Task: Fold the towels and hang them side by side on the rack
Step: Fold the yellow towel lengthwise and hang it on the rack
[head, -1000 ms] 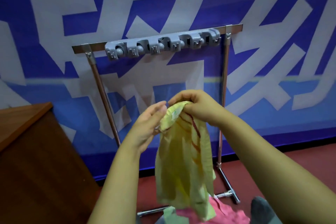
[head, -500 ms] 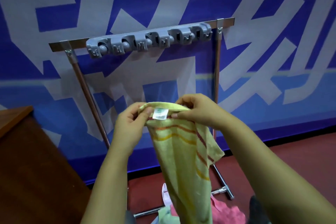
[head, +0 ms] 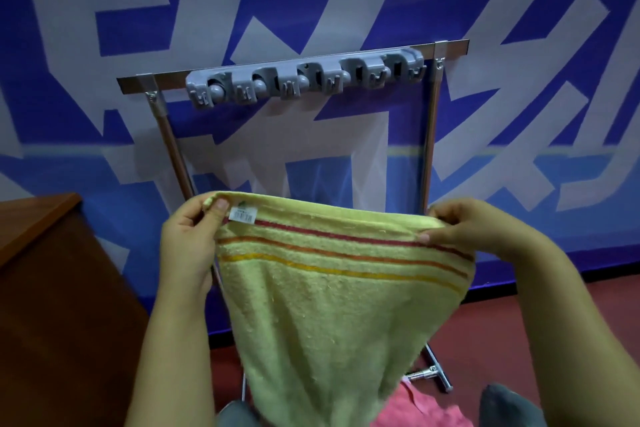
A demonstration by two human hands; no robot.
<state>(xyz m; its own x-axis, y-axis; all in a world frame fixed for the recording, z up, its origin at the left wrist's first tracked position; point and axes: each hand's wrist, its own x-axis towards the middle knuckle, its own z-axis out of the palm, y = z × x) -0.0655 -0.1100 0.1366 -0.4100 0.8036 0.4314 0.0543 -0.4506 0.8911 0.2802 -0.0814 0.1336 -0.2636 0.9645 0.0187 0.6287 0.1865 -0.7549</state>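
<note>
Hands (head: 188,246) apart, towel (head: 332,302) spread wide

Two hands are up: the left hand (head: 188,246) at nine o'clock and the right hand (head: 467,230) at three. One yellow towel (head: 332,305) hangs between them, with three stripes and one label (head: 243,215). One pink towel (head: 420,409) lies at five o'clock. One rack (head: 431,135) stands at twelve, carrying one grey clip strip (head: 304,80). One wooden cabinet (head: 52,288) sits at eight.
</note>
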